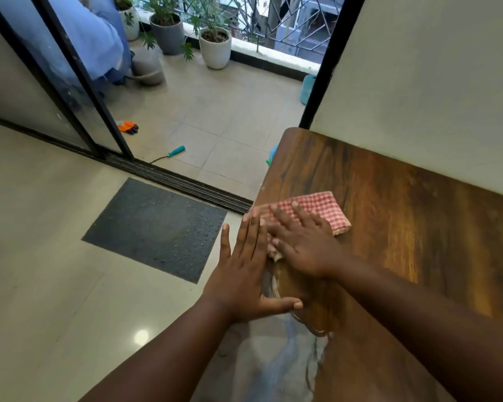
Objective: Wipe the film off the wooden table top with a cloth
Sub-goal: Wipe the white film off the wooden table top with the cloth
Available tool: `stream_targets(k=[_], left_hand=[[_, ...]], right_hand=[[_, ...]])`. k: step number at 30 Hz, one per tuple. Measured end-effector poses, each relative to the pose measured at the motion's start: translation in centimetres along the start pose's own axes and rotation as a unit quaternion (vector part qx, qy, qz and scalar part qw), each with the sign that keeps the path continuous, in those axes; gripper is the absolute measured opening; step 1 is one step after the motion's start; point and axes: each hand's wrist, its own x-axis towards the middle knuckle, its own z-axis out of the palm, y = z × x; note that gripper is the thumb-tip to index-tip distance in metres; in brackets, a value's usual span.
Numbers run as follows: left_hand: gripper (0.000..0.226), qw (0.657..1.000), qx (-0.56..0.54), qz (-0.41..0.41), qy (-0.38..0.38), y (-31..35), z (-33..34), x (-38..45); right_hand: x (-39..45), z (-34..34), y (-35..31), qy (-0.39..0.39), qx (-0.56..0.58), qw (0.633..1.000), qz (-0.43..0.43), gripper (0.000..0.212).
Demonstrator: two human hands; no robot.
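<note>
The right hand [305, 242] pressed flat, fingers spread, on the checked cloth [323, 208] at the table top's [404, 216] left edge. The left hand [244, 271], open with straight fingers, held nothing beside that edge. No writing was legible.

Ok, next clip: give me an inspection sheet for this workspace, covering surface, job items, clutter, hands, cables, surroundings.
Surface: wooden table top against a pale wall; film not clearly discernible.
Job's things: red checked cloth folded, lying at the table's left edge.
Clutter: nothing seen on the table.
Hands: right hand flat on the cloth, fingers spread; left hand flat with straight fingers at the table's edge.
Cables: nothing seen.
Surroundings: dark doormat, sliding door track, balcony with potted plants, teal-handled tool and orange gloves on the tiles.
</note>
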Motion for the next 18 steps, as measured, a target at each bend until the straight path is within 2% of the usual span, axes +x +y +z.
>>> stream_targets(k=[4, 7, 11, 13, 16, 18], left_hand=[[0.129, 0.999, 0.018, -0.022, -0.028, -0.2, 0.1, 0.2], [0.129, 0.999, 0.018, -0.027, -0.043, -0.3, 0.1, 0.2], [0.129, 0.999, -0.001, -0.016, -0.044, -0.2, 0.0, -0.1], [0.133, 0.999, -0.006, 0.014, -0.038, -0.2, -0.4, 0.0], [0.131, 0.998, -0.045, 0.032, -0.032, -0.4, -0.8, -0.1], [0.127, 0.997, -0.062, 0.035, -0.032, -0.4, -0.8, -0.2]], right_hand=[[7.0, -1.9, -0.6, -0.002, 0.014, 0.995, 0.102, 0.049], [7.0, -1.2, -1.9, 0.003, -0.001, 0.995, 0.098, 0.049], [0.6, 1.8, -4.4, -0.005, 0.016, 1.0, 0.024, 0.057], [-3.1, 2.8, -4.8, -0.005, 0.003, 1.0, 0.007, 0.055], [-9.3, 3.0, -3.9, -0.033, 0.007, 0.998, 0.053, 0.046], [-13.9, 3.1, -3.9, -0.043, -0.012, 0.995, 0.091, 0.048]])
